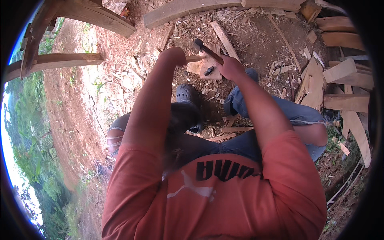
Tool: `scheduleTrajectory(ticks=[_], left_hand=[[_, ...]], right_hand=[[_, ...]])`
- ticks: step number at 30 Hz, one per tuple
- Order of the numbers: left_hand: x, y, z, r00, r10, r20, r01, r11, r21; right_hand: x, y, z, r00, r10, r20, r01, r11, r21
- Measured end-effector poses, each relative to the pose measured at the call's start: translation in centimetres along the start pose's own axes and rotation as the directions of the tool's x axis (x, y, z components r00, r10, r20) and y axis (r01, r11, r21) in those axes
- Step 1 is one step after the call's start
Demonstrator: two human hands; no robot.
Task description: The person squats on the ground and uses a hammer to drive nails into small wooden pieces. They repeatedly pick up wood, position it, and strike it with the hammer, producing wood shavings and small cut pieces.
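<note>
My left hand [175, 57] is closed round one end of a slim piece of wood [195, 59], its fingers mostly hidden behind the wrist. The free end of that piece points right, above a flat wooden block [213, 74] on the ground. In my right hand [232, 68] is the wooden handle of a short tool with a dark metal head [199, 44]. The frame does not show whether it is a hammer or a hatchet. Its head is raised beyond the wood, tilted up to the left. A small dark object [209, 71] lies on the block.
Wood chips [132, 74] litter the brown dirt around my clog [187, 94]. Stacked boards and offcuts [346, 102] crowd the right side. A long curved beam [180, 12] lies at the far side, and timber posts [72, 60] stand at the left.
</note>
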State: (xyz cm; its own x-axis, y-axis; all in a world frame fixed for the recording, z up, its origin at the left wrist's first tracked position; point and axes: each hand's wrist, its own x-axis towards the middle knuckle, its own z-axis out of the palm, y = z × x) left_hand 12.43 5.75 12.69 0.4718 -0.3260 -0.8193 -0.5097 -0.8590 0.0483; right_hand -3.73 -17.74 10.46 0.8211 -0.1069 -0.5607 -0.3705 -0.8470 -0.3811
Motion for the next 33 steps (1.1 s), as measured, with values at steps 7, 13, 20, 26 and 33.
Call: scheduleTrajectory(ticks=[7, 13, 20, 26, 33], left_hand=[[-0.9, 0.9, -0.3, 1.0, -0.001, -0.015, 0.001, 0.999, -0.04], [-0.1, 0.5, 0.2, 1.0, 0.001, -0.024, -0.002, 0.999, -0.035], [-0.2, 0.1, 0.6, 0.998, 0.038, -0.04, -0.038, 0.999, -0.001], [-0.4, 0.0, 0.5, 1.0, 0.023, -0.006, -0.023, 0.999, -0.025], [0.5, -0.5, 0.8, 0.999, 0.049, 0.004, -0.049, 0.998, -0.028]], right_hand=[[-0.2, -0.3, 0.4, 1.0, 0.029, -0.003, -0.029, 1.0, -0.001], [0.0, -1.1, -0.2, 0.999, 0.045, 0.007, -0.045, 0.999, -0.013], [0.4, -0.2, -0.3, 1.0, 0.0, -0.001, 0.0, 1.0, -0.005], [0.3, 0.0, -0.9, 0.998, -0.064, 0.013, 0.064, 0.998, -0.009], [1.4, 0.1, -1.0, 0.99, -0.14, 0.017, 0.14, 0.99, -0.015]])
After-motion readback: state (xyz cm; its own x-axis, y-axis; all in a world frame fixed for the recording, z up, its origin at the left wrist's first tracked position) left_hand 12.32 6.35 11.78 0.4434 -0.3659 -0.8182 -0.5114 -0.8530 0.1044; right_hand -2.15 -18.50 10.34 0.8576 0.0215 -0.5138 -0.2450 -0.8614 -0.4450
